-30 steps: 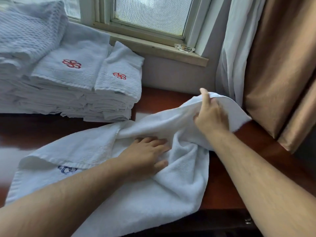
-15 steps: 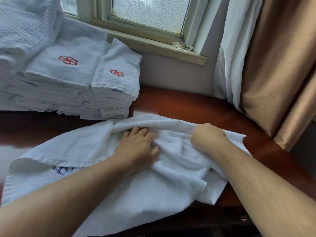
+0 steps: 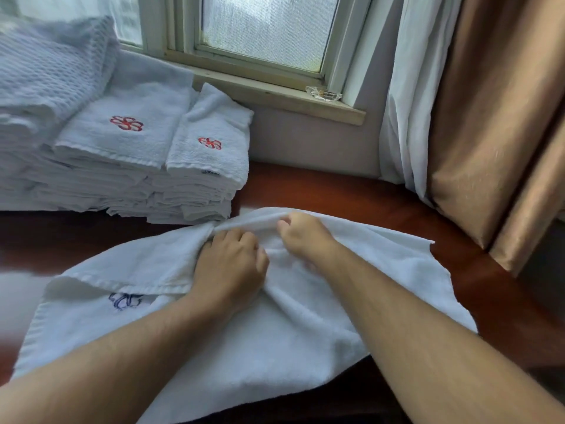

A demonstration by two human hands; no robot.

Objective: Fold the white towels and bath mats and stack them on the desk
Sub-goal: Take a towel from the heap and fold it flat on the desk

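head cam | worn on person | faces forward-down over desk [image 3: 351,194] | close, wide-angle | single view

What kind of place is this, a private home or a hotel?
Probably a hotel or guesthouse room: identical white towels with one red embroidered emblem stand stacked on a wooden desk, below a window with heavy brown curtains.

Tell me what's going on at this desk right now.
A person is folding a white towel on the wooden desk. The left hand and right hand grip bunched cloth close together near its far edge. The towel lies rumpled, not yet neatly folded. A stack of folded towels sits at the desk's back left.
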